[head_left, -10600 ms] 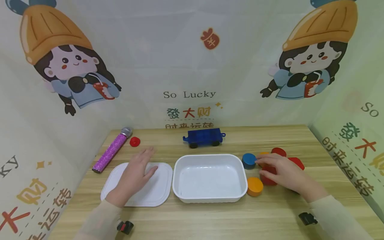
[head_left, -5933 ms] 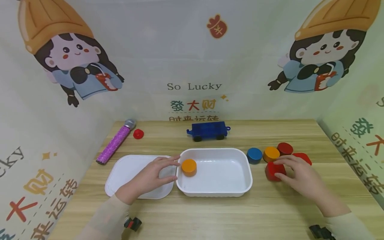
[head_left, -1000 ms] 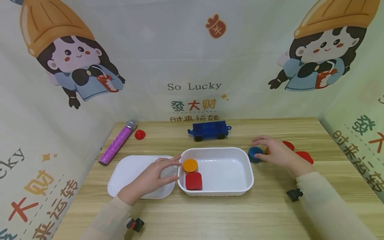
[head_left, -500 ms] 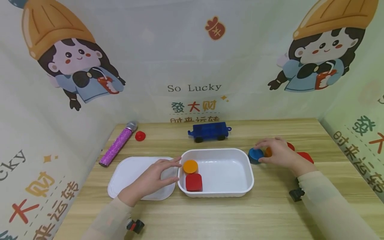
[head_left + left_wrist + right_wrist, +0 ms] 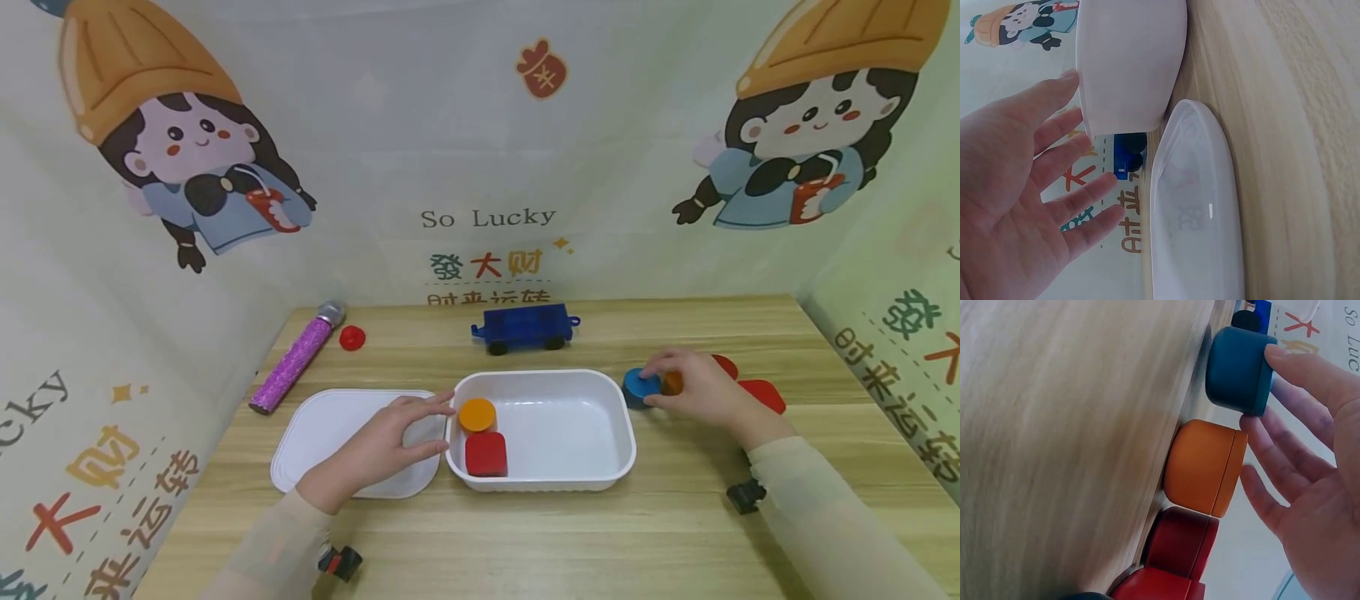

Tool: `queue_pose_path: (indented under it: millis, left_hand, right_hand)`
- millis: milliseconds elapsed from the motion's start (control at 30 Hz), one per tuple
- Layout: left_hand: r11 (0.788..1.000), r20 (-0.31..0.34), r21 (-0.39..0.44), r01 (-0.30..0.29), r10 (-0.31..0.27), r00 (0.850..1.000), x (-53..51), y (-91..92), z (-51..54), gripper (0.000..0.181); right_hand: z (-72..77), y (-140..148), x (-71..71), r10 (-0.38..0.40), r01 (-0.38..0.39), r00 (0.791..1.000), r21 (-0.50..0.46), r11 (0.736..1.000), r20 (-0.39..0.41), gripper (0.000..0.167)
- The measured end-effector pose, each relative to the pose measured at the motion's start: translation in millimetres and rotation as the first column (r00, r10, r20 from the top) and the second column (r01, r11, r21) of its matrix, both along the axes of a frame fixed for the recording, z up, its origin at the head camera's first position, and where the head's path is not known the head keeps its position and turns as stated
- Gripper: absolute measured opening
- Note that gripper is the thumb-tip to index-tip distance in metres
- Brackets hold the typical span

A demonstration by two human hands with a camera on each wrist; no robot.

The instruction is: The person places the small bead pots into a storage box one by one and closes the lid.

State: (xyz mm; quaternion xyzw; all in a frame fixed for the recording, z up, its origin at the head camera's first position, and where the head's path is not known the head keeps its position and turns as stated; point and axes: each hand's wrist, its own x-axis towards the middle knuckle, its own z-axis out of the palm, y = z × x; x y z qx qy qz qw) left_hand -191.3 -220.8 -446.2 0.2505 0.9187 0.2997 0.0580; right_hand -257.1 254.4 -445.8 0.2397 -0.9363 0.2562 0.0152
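Observation:
My right hand (image 5: 699, 390) holds the blue round box (image 5: 641, 388) between thumb and fingers; in the right wrist view the thumb of the hand (image 5: 1316, 456) lies on the lid edge of the blue box (image 5: 1238, 370). The orange box (image 5: 1204, 467) stands beside it under the fingers. At the left end of the white container (image 5: 555, 482), my left hand (image 5: 378, 446) touches the rim with spread fingers. Inside the container lie an orange round box (image 5: 477, 414) and a red squarish box (image 5: 486, 454). The left wrist view shows the left palm (image 5: 1010, 175) by the container wall (image 5: 1129, 69).
A white lid (image 5: 322, 425) lies left of the container, partly under the left hand. Behind are a blue toy wagon (image 5: 527, 327), a pink microphone (image 5: 296, 360) and a small red piece (image 5: 352, 337). Red boxes (image 5: 762, 395) stand right of the right hand.
Since a second ago my right hand has come down closer around the blue box, its fingers now on it. Earlier, the orange box and then the red one came into the container. The left hand stays put.

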Motion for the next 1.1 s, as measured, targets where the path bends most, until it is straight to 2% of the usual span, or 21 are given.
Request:
queue_pose_path:
  millis: [167,433,633,833,1100]
  left_hand:
    - [1.0,-0.017,0.014,0.015,-0.015,1.0,-1.2,0.7,-1.1,0.047]
    - [1.0,-0.018,0.017,0.011,-0.011,1.0,-0.2,0.1,-2.7,0.046]
    - [1.0,-0.04,0.017,0.006,-0.006,0.999,0.0,-0.8,-3.3,0.046]
    - [1.0,-0.029,0.023,0.008,-0.007,1.0,0.0,0.1,-2.2,0.047]
    - [1.0,-0.027,0.023,0.001,-0.001,1.0,1.8,0.0,-2.2,0.048]
  right_hand:
    - [4.6,1.2,5.1,-0.054,0.054,0.999,-0.028,0.998,-0.001,0.033]
    - [22.9,-5.3,12.6,-0.1,0.098,0.995,-0.062,0.993,-0.023,0.037]
    - [37.1,-17.2,18.8,-0.075,0.061,0.989,-0.114,0.992,-0.129,0.038]
    - [40.1,-38.2,25.9,-0.021,-0.011,0.977,-0.147,0.989,-0.212,0.038]
    - [41.8,-69.6,34.0,0.058,-0.088,0.979,-0.144,0.986,-0.196,0.034]
